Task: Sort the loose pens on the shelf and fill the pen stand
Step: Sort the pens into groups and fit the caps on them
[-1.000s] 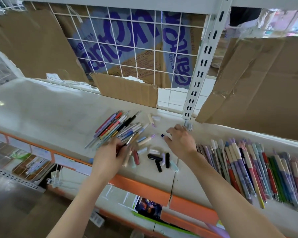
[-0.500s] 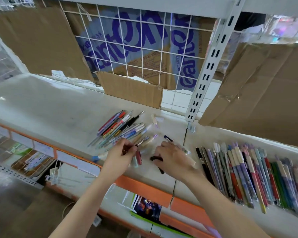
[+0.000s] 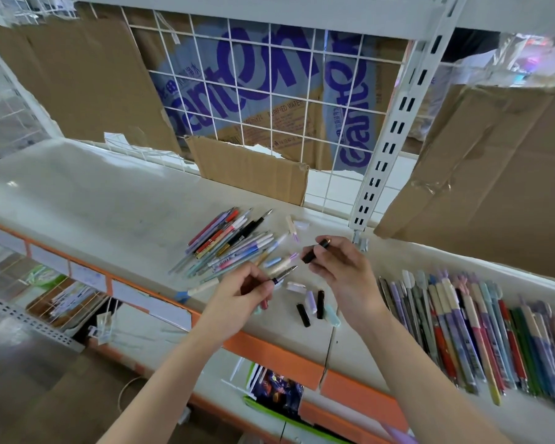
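The left hand hovered just above the near part of the white shelf, its fingers pinched on an uncapped pen whose metal tip pointed up and to the right. The right hand was raised beside it, fingers clamped on a black cap with a gold-coloured end, held tilted, its open end facing down toward the pen tip. Cap and pen tip were near each other but apart.

Behind and to the left of the hands lay a loose pile of pens, fanned out on the shelf with tips pointing far and right: red, black, purple, pale blue and white barrels overlapping. Several loose caps, black, lilac and mint, lay on the shelf between the two wrists, close to the near edge. Two more small pale pieces lay beyond the pile, toward the far right.

On the right, past the slotted white upright, a dense row of pens lay side by side on the next shelf section. Cardboard sheets leaned against the wire grid at the back. An orange strip ran along the shelf's near edge.
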Motion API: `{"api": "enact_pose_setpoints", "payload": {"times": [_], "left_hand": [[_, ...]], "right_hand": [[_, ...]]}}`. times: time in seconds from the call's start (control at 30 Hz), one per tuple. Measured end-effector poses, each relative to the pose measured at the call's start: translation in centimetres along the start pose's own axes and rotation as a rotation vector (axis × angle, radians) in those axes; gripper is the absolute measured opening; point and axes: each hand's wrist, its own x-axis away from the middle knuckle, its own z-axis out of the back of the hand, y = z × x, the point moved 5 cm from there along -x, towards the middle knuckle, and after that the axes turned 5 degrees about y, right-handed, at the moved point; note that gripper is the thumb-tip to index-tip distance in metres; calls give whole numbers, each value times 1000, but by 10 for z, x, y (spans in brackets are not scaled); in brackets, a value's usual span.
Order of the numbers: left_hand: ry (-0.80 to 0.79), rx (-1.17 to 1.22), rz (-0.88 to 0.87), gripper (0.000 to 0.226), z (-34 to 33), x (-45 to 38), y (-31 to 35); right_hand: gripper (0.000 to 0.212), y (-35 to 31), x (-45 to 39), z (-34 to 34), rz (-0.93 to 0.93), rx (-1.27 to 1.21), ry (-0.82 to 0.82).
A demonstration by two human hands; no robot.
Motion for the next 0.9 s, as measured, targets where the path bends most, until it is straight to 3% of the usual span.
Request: {"api": "enact_pose_setpoints", "payload": {"times": [0.23,0.43,0.53,0.57,0.63,0.73,0.8,0.9], "left_hand": [[-41,112,112,10,-7,2,-5],[-158,513,350,22,-14,9,-10],[-208,489,362,27,-10,11,-12],[-193,452,348,27,-6,10,-12],[-130,394,317,25,2,9,-12],[-55,364,291,19,8,5,-11],[-44,370,289,17,6,3,-12],[-17,352,319,15,4,4,-19]], "right_hand": [[7,9,9,-4,-41,16,-61],[6,15,12,-9,-73,77,-94],[9,13,4,0,-68,44,18],[11,10,-2,7,-49,75,79],[16,6,-11,20,8,370,144],[20,19,-12,21,-38,801,-44],[15,26,-10,18,-47,837,-103],[10,16,-18,25,41,814,-19]]}}
